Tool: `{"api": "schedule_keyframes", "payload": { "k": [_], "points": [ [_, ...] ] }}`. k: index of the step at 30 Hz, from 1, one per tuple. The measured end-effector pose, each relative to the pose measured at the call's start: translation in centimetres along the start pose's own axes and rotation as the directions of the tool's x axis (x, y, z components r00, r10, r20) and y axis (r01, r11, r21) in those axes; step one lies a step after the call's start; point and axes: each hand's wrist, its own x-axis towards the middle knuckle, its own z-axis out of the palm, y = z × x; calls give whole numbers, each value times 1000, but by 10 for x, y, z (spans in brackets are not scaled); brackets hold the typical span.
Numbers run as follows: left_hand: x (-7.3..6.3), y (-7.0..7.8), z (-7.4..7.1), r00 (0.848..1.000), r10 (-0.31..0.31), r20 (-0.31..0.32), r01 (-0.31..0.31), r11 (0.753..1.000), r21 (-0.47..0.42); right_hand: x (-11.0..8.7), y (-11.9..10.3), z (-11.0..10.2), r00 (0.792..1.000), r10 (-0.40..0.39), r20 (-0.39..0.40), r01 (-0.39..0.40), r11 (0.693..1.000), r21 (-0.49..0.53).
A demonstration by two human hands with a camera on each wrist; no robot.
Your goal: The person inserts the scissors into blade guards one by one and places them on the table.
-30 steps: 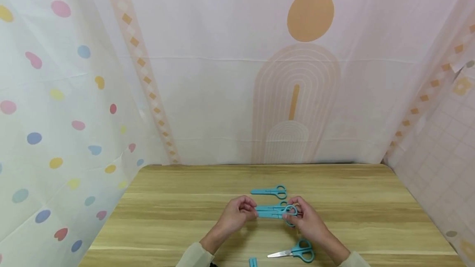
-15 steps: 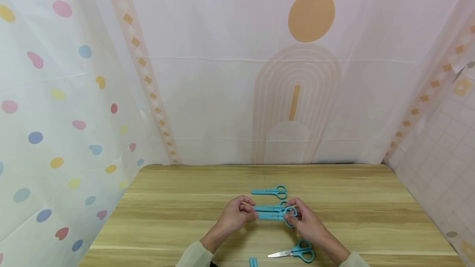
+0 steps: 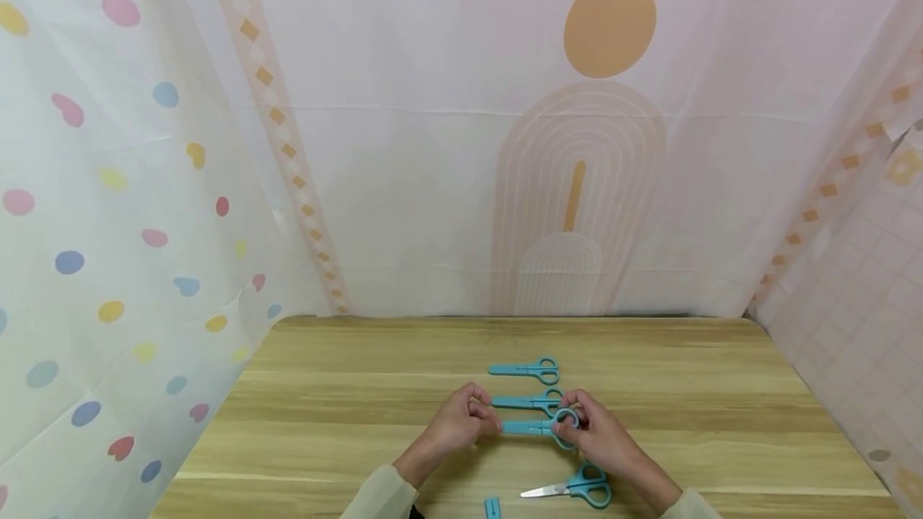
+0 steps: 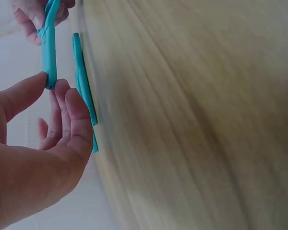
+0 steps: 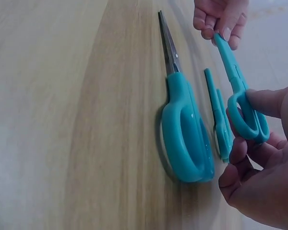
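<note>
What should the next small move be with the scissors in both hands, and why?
Probably lower the held scissors onto the table beside the two capped pairs: the held scissors appear raised, left hand pinching the cap, right hand holding the handles, and those pairs lie roughly parallel.

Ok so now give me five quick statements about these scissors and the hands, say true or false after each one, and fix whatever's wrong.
1. The left hand's grip is on the covered tip end of the held scissors. True.
2. The right hand's grip is on the bare-bladed scissors. False: it is on the handles of the held scissors; the bare-bladed scissors lie on the table.
3. Two covered scissors lie beyond the held scissors. True.
4. The loose cover lies at the table's far edge. False: the loose cover lies on the near side, closest to the person.
5. The bare-bladed scissors have red handles. False: they are teal.
</note>
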Motion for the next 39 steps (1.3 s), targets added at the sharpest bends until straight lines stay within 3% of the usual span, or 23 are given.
{"api": "schedule_keyframes", "payload": {
  "k": [11,24,39],
  "points": [
    [5,-10,2,999,-37,23,37,999,23,2,7,-6,997,-17,74,21,999,-45],
    [9,-12,-3,995,-46,83,45,999,23,8,17,-8,996,20,89,-18,1000,-24],
    [8,-12,0,996,-68,55,66,997,48,7,16,-14,985,2,172,6,999,-46]
  ]
}}
